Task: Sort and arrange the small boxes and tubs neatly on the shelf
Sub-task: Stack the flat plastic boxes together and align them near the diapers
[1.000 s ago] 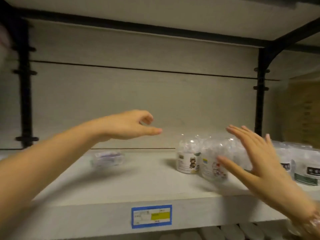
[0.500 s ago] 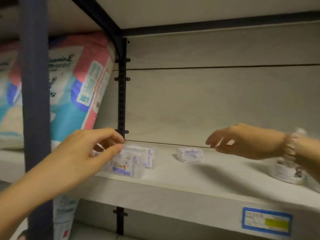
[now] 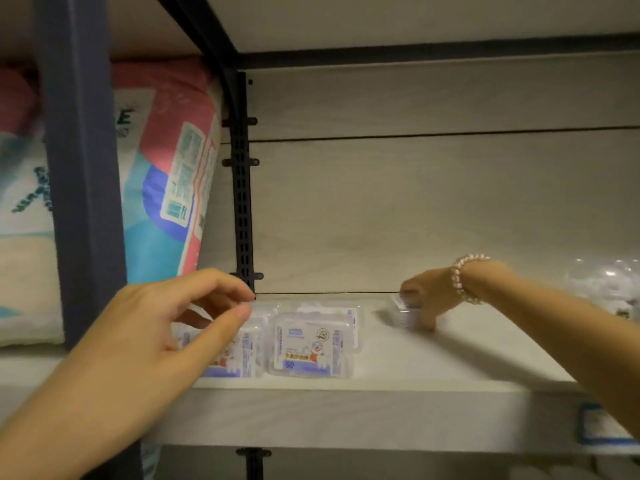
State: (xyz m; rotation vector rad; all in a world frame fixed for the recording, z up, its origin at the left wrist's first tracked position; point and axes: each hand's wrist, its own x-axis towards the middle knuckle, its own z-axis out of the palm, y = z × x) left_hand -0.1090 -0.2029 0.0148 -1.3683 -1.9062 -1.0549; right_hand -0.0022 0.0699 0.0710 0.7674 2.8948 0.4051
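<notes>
Two small clear boxes with blue-and-white labels stand side by side at the left end of the pale shelf point(image 3: 433, 368): one point(image 3: 313, 344) in plain view, the other point(image 3: 239, 355) partly behind my left hand point(image 3: 152, 337). That hand hovers just in front of it, thumb and forefinger curled close, holding nothing. Farther right, my right hand point(image 3: 427, 296), with a bead bracelet, has its fingers closed over a small clear box point(image 3: 401, 311) lying on the shelf. Clear round tubs point(image 3: 609, 289) stand at the far right.
A black slotted upright point(image 3: 242, 202) marks the shelf's left corner. A dark blue post point(image 3: 83, 188) stands in front, with big pink and blue soft packs point(image 3: 166, 174) in the bay to the left. A blue price label point(image 3: 602, 426) is on the shelf's front edge.
My right hand has reached down and left onto the lone small box and closed on it. My left hand stays at the left boxes. The view has come closer.
</notes>
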